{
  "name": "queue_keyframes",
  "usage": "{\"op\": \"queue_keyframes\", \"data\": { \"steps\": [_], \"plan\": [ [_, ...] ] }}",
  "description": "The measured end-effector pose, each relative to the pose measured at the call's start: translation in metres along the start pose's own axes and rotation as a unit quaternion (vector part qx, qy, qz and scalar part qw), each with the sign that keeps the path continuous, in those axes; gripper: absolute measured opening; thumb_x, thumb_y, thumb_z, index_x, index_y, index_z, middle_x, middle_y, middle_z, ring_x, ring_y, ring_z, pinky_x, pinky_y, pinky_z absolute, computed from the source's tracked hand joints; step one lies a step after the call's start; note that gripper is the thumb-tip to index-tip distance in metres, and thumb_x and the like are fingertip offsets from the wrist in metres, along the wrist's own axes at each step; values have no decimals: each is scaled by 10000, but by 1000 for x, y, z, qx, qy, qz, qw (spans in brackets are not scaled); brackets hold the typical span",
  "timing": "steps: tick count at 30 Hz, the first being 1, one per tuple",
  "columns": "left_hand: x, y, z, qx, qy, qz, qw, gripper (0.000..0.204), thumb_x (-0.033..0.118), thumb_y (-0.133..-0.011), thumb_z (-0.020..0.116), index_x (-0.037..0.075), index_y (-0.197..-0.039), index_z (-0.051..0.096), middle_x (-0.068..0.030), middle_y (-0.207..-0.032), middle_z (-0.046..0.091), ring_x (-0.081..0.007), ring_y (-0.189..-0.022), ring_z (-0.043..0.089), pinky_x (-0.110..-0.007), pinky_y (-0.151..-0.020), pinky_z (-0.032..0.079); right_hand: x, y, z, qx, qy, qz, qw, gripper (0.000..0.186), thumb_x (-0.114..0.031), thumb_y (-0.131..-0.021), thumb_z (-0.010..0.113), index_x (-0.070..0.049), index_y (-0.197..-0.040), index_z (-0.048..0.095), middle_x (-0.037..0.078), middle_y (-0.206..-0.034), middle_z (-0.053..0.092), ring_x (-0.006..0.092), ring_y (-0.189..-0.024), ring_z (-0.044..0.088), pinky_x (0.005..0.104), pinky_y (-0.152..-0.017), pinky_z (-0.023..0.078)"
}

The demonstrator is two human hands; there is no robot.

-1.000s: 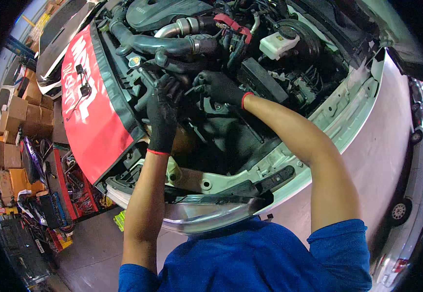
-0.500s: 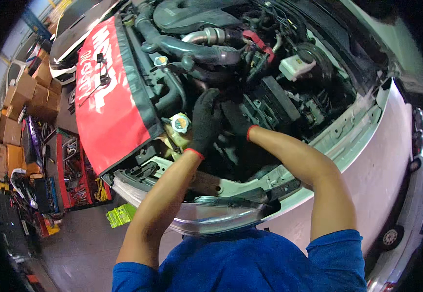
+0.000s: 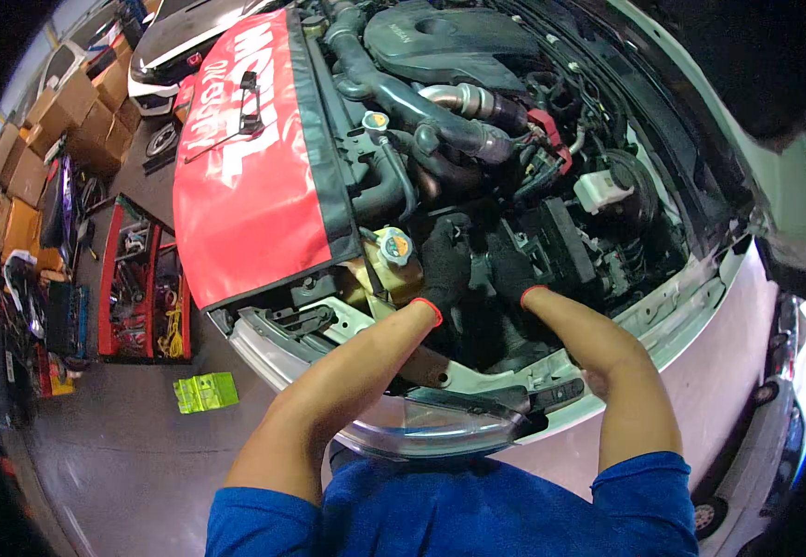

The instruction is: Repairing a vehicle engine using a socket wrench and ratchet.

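Both of my hands, in black gloves with red cuffs, reach down into the engine bay of a white car. My left hand [image 3: 447, 262] has its fingers curled beside a yellowish reservoir [image 3: 375, 278] with a silver cap, on something I cannot make out. My right hand [image 3: 512, 269] is just to its right, by a black box [image 3: 565, 241], its fingertips lost in shadow. Above them run a dark intake hose [image 3: 398, 107] and a metal pipe [image 3: 463, 97]. A white fluid reservoir [image 3: 602, 190] sits at the right.
A red fender cover [image 3: 240, 213] drapes over the car's front. On the left are cardboard boxes [image 3: 78, 97], a red tool tray [image 3: 138, 330] with tools and a yellow-green packet [image 3: 206, 393] on the floor. Another white car [image 3: 783, 418] stands at the right.
Both hands have come down from the hoses, deeper into the bay and closer together, exposing the silver-capped reservoir. The view has shifted, so the bay sits further right.
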State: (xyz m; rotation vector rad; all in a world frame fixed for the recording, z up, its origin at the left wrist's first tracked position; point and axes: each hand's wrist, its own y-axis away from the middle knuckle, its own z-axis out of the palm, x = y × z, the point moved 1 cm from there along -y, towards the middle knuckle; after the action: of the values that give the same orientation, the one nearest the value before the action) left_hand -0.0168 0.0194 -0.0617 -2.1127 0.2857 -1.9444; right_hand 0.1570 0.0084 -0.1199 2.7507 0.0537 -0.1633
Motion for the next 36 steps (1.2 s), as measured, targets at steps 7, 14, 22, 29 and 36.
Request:
{"op": "queue_keyframes", "data": {
  "steps": [7,14,22,29,36],
  "plan": [
    [-14,-3,8,-27,34,-77,996,202,5,-805,554,22,-993,626,-132,-911,652,-217,-840,626,-304,-782,473,45,-28,19,296,-136,-188,927,465,-172,-915,427,44,-1317,334,196,-1285,450,285,-1001,582,405,-815,476],
    [-24,-5,6,-14,57,-109,992,227,-2,-800,550,24,-1008,636,-136,-927,661,-208,-866,629,-309,-785,473,-48,36,-147,46,-608,-74,789,381,-286,-955,439,-64,-1259,498,54,-954,626,110,-785,567,264,-682,474],
    [-17,-6,5,-40,65,-53,996,237,-14,-796,492,13,-971,649,-152,-903,668,-233,-851,634,-345,-766,468,-75,35,-135,50,-287,-73,954,427,-452,-887,526,-67,-1020,656,49,-657,614,108,-504,542,292,-470,430],
    [-18,-4,-2,-68,-17,-25,997,203,46,-793,519,4,-942,650,-199,-901,648,-319,-836,625,-369,-765,459,-74,22,-129,79,-338,-195,917,310,-326,-862,580,-78,-1024,674,-21,-716,631,51,-581,489,251,-525,417],
    [1,-2,-6,-72,6,-94,993,216,5,-764,478,25,-872,664,-180,-833,649,-302,-828,634,-371,-759,472,-67,11,-150,8,-330,-168,929,296,-312,-825,635,-82,-1002,692,-25,-781,666,43,-627,519,253,-576,456]
  ]
}}
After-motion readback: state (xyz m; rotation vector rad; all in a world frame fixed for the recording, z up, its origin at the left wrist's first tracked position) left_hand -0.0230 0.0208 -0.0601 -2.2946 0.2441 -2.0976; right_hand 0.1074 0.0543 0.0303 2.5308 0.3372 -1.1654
